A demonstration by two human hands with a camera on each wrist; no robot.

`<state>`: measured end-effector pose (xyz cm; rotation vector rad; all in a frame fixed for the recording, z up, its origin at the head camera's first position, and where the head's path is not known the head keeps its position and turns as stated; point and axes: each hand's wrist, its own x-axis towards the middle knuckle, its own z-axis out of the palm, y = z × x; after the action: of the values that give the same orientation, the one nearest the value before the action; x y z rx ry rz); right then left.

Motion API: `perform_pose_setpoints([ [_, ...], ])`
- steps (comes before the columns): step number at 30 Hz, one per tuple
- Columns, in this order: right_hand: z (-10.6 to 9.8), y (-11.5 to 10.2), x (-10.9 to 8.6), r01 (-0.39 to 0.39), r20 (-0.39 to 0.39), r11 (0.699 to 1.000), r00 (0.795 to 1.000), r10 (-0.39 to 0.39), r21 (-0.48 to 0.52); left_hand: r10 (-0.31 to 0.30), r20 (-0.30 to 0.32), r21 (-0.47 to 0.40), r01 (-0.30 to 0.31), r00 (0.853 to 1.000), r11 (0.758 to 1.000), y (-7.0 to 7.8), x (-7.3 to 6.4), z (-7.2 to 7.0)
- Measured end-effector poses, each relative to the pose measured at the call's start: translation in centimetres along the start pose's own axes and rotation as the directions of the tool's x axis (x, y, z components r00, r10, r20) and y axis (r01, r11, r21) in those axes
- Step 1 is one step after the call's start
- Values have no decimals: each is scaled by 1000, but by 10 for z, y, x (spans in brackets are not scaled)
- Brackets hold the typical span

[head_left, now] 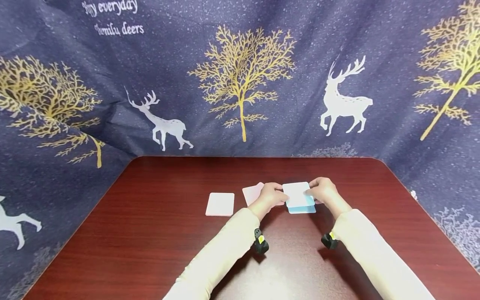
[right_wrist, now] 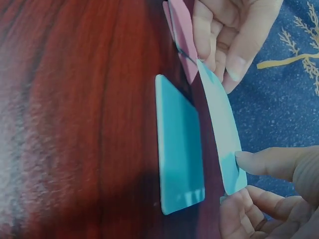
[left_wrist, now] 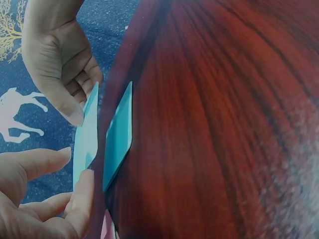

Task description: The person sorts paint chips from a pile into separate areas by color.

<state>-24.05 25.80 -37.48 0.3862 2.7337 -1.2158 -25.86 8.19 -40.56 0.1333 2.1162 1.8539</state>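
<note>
A light-blue square card (head_left: 297, 192) is raised a little above the table, between both hands. My right hand (head_left: 324, 192) pinches its right edge, the thumb (right_wrist: 259, 162) on the upper face and the fingers beneath. At the opposite edge my left hand (head_left: 268, 195) holds the card between thumb and fingers. Beneath it a second blue card (right_wrist: 179, 149) lies flat on the table, its near strip showing in the head view. Pink cards (head_left: 251, 193) lie overlapping beside the left hand, which partly covers them.
A white square card (head_left: 220, 204) with a reddish lower edge lies on the dark red wooden table (head_left: 161, 233), left of the pink cards. Behind the table hangs a blue cloth (head_left: 292, 137) printed with deer and trees. Each wrist wears a small black camera (head_left: 261, 241).
</note>
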Motion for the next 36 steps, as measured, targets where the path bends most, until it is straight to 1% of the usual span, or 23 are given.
perform_pose_setpoints([
  [4,6,6,0,1,-14,1000,1000,-1,-3,-20,-7,-8,20,1000,1000,-4,0,2],
  [10,13,13,2,9,-26,1000,1000,-9,-10,-15,-4,43,15,1000,999,-7,0,3],
  [17,14,16,2,12,-44,997,999,-15,-80,-10,5,88,10,1000,996,-8,0,5],
  [22,17,17,2,8,-53,994,998,-14,-109,-22,-2,104,22,1000,994,-10,1,6],
  [29,17,17,1,29,-80,981,996,-45,-192,-6,-5,114,6,1000,994,-11,3,9],
  [36,16,18,1,53,-83,972,994,-74,-229,-1,-7,142,2,1000,990,-8,1,11],
])
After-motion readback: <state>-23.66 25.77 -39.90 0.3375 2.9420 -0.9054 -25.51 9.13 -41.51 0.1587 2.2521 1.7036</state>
